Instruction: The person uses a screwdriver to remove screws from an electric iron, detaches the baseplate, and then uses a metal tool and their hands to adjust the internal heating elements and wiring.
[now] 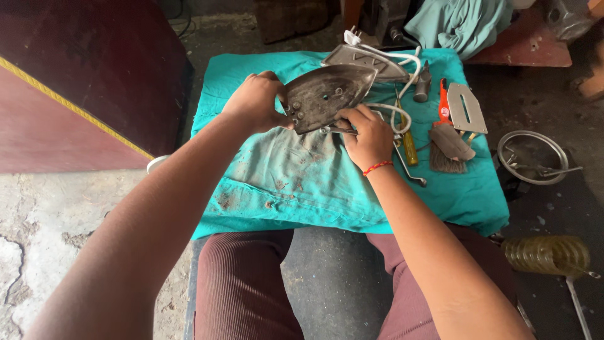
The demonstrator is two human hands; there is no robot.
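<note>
A dark metal iron soleplate (328, 94), pointed to the right and studded with screws and holes, is tilted up above a stained teal cloth (296, 176). My left hand (257, 101) grips its wide rear end. My right hand (366, 135), with a red thread on the wrist, holds the lower edge and pinches a small metal tool beneath the plate. Behind it lies another metal iron part (365, 60) with a white cord (402, 69).
To the right on the cloth lie a yellow-handled screwdriver (409, 146), a wire brush (448, 146), an orange-handled tool (444, 101) and a flat metal piece (467, 108). A round metal dish (532, 157) sits on the floor. A maroon box (82, 82) stands left.
</note>
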